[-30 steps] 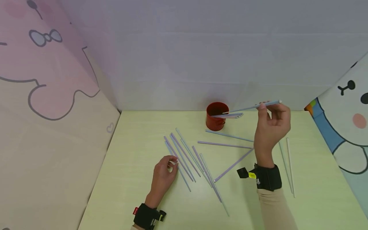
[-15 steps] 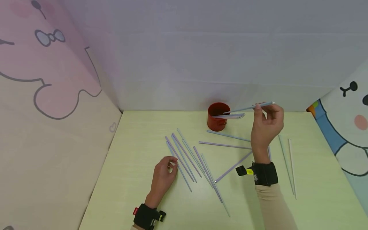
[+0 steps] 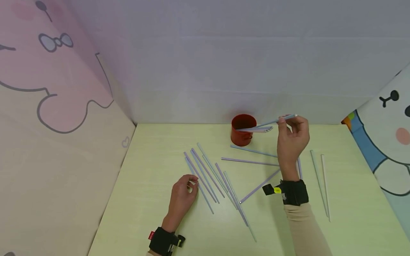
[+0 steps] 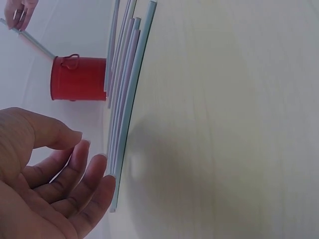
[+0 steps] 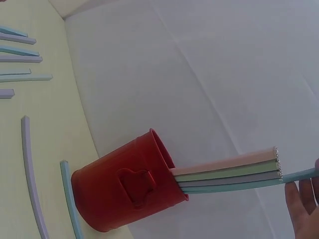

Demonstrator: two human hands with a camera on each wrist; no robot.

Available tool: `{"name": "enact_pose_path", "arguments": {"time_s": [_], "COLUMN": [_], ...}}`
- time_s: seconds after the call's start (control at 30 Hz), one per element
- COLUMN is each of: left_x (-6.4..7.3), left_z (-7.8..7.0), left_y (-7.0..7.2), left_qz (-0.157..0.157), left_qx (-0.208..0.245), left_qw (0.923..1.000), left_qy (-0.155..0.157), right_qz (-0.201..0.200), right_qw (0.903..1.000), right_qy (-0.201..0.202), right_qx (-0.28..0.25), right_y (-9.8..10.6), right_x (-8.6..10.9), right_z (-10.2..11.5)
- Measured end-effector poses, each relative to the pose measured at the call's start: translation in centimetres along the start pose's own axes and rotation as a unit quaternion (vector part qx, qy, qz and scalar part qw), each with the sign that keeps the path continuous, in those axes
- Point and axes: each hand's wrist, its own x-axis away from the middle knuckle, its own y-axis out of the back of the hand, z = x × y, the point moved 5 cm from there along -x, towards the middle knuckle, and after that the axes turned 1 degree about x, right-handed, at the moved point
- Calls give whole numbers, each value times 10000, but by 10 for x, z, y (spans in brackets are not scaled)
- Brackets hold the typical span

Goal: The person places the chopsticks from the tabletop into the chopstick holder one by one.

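In the head view my right hand (image 3: 293, 138) pinches a light blue straw (image 3: 269, 123) near its upper end. The straw slants down to the mouth of a red cup (image 3: 241, 138). Leaning out of that cup are several pastel straws (image 5: 229, 169), pink, green, lilac and blue in the right wrist view. My left hand (image 3: 183, 192) rests by the table with fingers loosely bent and nothing between them. It is beside a group of loose blue, lilac and green straws (image 3: 205, 174). In the left wrist view its thumb and fingertips lie close in front of those straws (image 4: 127, 94).
Below the cup, a blue straw (image 3: 253, 151) and a lilac straw (image 3: 246, 161) lie sideways. Another lilac straw (image 3: 259, 186) lies diagonally. A green straw (image 3: 317, 177) and a white straw (image 3: 326, 188) lie at right. A cloth wall (image 3: 179, 78) stands behind the table.
My right hand has moved left toward the cup, and the light blue straw has slid further into its mouth. The left hand stays in place.
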Motion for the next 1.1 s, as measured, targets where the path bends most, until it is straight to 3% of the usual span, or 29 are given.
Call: {"name": "enact_pose_path", "arguments": {"time_s": [0.37, 0.57, 0.8, 1.0, 1.1], "left_x": [1, 0, -3, -6, -8], "left_z": [2, 0, 1, 1, 1], "left_y": [-2, -2, -6, -10, -12], "left_qz": [8, 52, 110, 83, 38], "left_qx": [-6, -14, -140, -529, -817], "left_qw": [10000, 10000, 9992, 9970, 9947], "left_qy": [42, 32, 351, 556, 625], "right_qz": [251, -59, -327, -116, -31], "right_qw": [9969, 9977, 9967, 9935, 9944], "right_qy": [-41, -173, -369, -277, -401], "right_qx": [748, 660, 642, 1102, 977], "right_y": [4, 16, 34, 45, 47], "right_x": [5, 8, 24, 43, 50], "right_z": [-4, -3, -6, -10, -12]}}
